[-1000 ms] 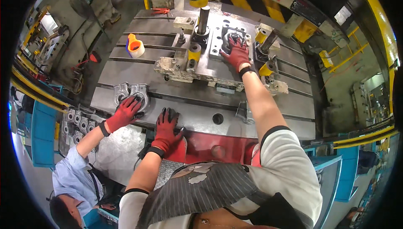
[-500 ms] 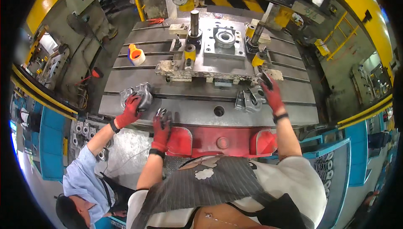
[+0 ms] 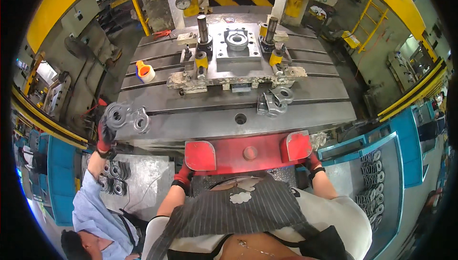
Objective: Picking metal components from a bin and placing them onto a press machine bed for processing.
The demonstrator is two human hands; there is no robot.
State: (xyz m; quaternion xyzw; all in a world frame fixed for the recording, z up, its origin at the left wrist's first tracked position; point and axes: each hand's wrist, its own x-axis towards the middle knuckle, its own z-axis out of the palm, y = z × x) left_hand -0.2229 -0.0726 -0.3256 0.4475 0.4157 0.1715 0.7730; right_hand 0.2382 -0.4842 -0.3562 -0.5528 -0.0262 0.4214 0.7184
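A red control box (image 3: 234,152) with two curved side guards and a round middle button (image 3: 250,153) stands in front of me. My left hand (image 3: 184,174), in a red glove, is at its left end, and the guard hides the fingers. At the right end, my right hand (image 3: 313,162) reaches in beside the other guard, its fingers likewise covered. Several grey metal ring-shaped parts (image 3: 275,102) lie on the press bed right of the middle. Another round metal part (image 3: 237,41) sits in the die (image 3: 238,64).
A co-worker's gloved hand (image 3: 106,138) touches metal parts (image 3: 129,118) at the bed's left edge. Two steel guide posts (image 3: 203,29) rise from the die. An orange-and-white ring-shaped thing (image 3: 145,72) lies on the bed's left. Blue bins (image 3: 398,164) with stacked parts stand right.
Both my hands have drawn back from above the bed to the ends of the red control box. The co-worker's hand has moved left, and metal parts there have shifted.
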